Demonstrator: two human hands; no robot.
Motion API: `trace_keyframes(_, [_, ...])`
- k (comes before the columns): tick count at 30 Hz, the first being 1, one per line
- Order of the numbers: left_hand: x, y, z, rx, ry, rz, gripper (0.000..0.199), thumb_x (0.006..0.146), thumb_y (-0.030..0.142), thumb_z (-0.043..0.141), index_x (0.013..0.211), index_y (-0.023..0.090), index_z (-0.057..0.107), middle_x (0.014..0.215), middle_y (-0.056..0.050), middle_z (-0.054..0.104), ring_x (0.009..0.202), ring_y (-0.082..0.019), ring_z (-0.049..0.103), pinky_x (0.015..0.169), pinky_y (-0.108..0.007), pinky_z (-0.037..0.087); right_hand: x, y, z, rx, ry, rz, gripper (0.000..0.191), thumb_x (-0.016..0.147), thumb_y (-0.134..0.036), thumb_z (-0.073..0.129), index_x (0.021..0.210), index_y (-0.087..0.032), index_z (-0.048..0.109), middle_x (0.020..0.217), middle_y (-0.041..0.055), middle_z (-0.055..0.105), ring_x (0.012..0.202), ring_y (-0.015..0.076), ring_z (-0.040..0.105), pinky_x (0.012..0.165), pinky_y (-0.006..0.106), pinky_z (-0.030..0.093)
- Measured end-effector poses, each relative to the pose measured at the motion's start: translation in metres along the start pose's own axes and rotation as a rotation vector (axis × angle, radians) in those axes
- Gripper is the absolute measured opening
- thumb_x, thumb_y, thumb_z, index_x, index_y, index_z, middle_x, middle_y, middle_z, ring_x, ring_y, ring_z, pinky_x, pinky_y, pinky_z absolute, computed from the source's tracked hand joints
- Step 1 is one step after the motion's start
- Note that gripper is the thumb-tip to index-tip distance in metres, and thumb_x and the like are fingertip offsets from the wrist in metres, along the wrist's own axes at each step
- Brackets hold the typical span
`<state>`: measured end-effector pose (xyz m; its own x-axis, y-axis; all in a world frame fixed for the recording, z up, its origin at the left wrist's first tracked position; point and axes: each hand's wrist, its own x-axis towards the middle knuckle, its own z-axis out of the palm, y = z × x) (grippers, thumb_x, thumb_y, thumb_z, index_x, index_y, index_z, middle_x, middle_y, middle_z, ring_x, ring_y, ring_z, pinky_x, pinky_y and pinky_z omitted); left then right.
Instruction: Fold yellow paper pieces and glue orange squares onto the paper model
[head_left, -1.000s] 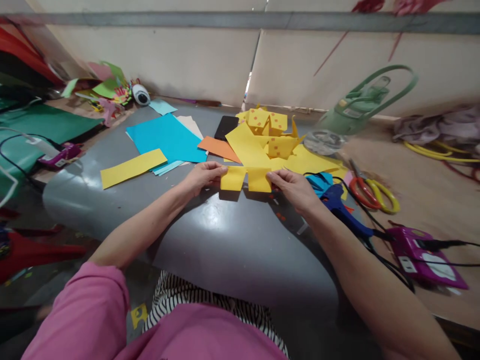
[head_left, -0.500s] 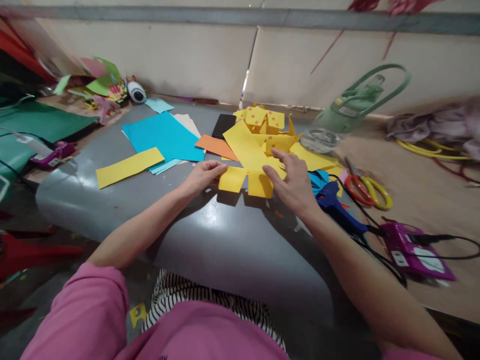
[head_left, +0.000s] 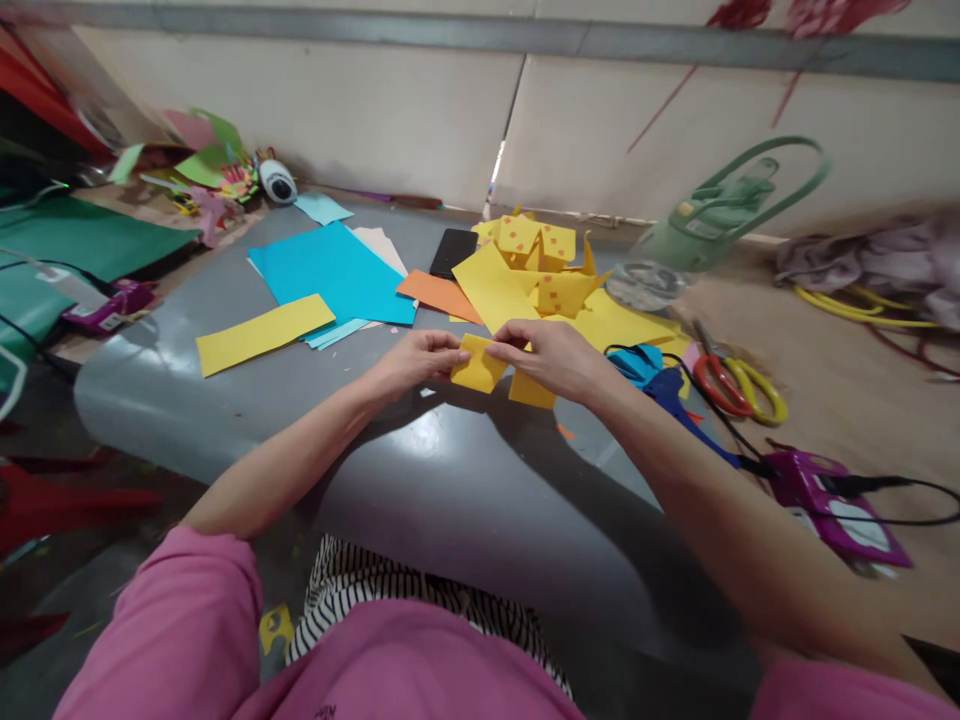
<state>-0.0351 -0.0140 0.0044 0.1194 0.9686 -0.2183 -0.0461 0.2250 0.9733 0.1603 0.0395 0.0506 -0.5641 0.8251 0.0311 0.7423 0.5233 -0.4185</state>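
Note:
Between my hands is a folded piece of yellow paper (head_left: pixel 478 366) with flaps, held just above the grey table. My left hand (head_left: pixel 429 358) pinches its left edge between thumb and fingers. My right hand (head_left: pixel 546 354) has its thumb and fingertips closed on the top of the same flap, and another flap (head_left: pixel 531 391) hangs below that hand. Behind them lies a flat yellow sheet (head_left: pixel 493 288). Further back stand yellow folded paper shapes with orange spots (head_left: pixel 538 243).
Blue sheets (head_left: pixel 337 268), a yellow strip (head_left: pixel 264 334), an orange piece (head_left: pixel 439 294) and a black phone (head_left: pixel 454 252) lie left of centre. To the right are a green bottle (head_left: pixel 694 228), scissors (head_left: pixel 757 390), a blue glue gun (head_left: pixel 686 415) with its cord and a purple power strip (head_left: pixel 832 500).
My right hand has moved left and closed on the left flap of the yellow paper. My left hand keeps its pinch, and the paper has tilted and shifted slightly right.

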Motion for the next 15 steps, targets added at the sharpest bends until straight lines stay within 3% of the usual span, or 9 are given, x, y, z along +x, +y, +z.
trace_keyframes(5, [0.002, -0.004, 0.002, 0.008, -0.020, 0.045, 0.012, 0.080, 0.029, 0.075, 0.079, 0.018, 0.070, 0.074, 0.000, 0.064, 0.063, -0.009, 0.053, 0.066, -0.026, 0.047, 0.003, -0.008, 0.002, 0.037, -0.011, -0.053, 0.026, 0.092, -0.036, 0.057, 0.096, -0.021, 0.078, 0.086, 0.0038, 0.076, 0.075, 0.0181, 0.063, 0.067, 0.028, 0.039])
trace_keyframes(15, [0.003, -0.010, 0.001, -0.013, 0.001, 0.070, 0.015, 0.078, 0.028, 0.076, 0.077, 0.017, 0.067, 0.074, 0.000, 0.063, 0.065, -0.008, 0.054, 0.066, -0.024, 0.047, 0.014, -0.009, 0.002, 0.106, -0.074, -0.071, 0.029, 0.091, -0.040, 0.054, 0.081, -0.018, 0.069, 0.076, 0.0025, 0.065, 0.073, 0.0166, 0.055, 0.067, 0.028, 0.036])
